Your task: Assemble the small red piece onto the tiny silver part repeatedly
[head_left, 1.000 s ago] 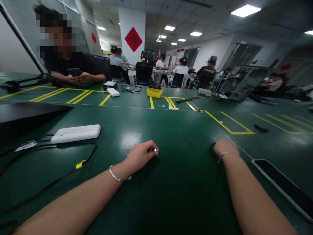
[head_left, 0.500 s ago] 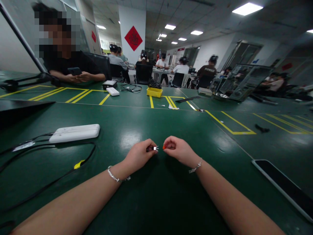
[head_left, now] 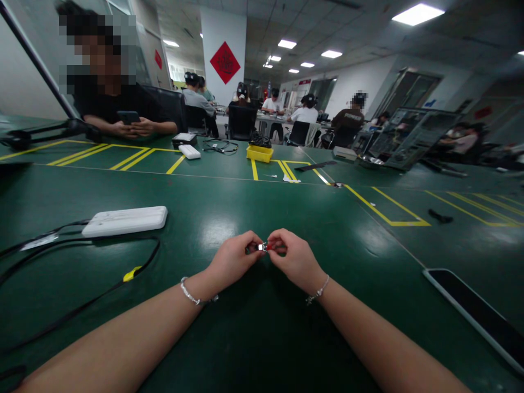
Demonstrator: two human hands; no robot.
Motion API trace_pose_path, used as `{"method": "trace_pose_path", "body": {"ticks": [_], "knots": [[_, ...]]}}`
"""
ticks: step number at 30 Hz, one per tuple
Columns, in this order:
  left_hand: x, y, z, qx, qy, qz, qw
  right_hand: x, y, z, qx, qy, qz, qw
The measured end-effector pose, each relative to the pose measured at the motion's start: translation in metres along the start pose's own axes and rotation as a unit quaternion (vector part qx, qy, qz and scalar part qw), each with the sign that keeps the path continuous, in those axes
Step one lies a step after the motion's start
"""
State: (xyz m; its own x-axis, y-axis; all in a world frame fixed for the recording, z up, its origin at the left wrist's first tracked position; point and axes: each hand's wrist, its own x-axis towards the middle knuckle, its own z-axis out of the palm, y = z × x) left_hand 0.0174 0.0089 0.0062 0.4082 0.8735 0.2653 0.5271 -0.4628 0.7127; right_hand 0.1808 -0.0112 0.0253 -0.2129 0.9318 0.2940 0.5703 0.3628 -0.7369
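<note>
Over the green table (head_left: 229, 338), my left hand (head_left: 233, 257) pinches a small part with a bright silvery end (head_left: 261, 247) and thin prongs pointing right. Its exact kind is too small to tell. Facing it, my right hand (head_left: 298, 257) is closed in a pinch on a tiny red piece (head_left: 269, 247). The red piece meets the pronged end, or lies very close to it; whether the two are joined I cannot make out. Fingers hide most of both parts.
A white power bank (head_left: 126, 221) with a black cable (head_left: 98, 297) lies left. A phone (head_left: 478, 316) rests at the right. Farther back are a yellow bin (head_left: 259, 154) and an open metal computer case (head_left: 420, 139). A person (head_left: 118, 103) sits across, holding a phone.
My right hand has moved left, bringing the red piece up to the pronged end of the part in my left hand. My left hand has stayed nearly still.
</note>
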Motion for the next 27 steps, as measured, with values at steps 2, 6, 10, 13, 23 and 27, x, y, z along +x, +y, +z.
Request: {"method": "trace_pose_path", "body": {"ticks": [2, 6, 10, 13, 23, 27], "knots": [[0.0, 0.001, -0.001, 0.009, -0.002, 0.003, 1.0, 0.0, -0.002, 0.002, 0.014, 0.011, 0.014, 1.0], [-0.001, 0.002, -0.001, 0.018, -0.001, 0.009, 1.0, -0.002, -0.003, 0.003, 0.005, 0.021, 0.01, 1.0], [-0.001, 0.002, -0.001, 0.027, 0.001, 0.008, 1.0, -0.003, -0.003, 0.004, 0.002, 0.031, 0.008, 0.999], [0.0, 0.001, 0.0, 0.032, 0.003, 0.008, 0.999, -0.003, -0.004, 0.005, 0.021, 0.034, 0.02, 0.999], [0.0, -0.001, 0.0, 0.043, 0.023, -0.008, 0.999, -0.008, -0.007, 0.013, 0.004, 0.034, -0.01, 0.999], [0.0, -0.001, -0.002, 0.036, 0.023, -0.01, 0.999, -0.009, -0.011, 0.014, -0.011, 0.035, -0.021, 0.999]]}}
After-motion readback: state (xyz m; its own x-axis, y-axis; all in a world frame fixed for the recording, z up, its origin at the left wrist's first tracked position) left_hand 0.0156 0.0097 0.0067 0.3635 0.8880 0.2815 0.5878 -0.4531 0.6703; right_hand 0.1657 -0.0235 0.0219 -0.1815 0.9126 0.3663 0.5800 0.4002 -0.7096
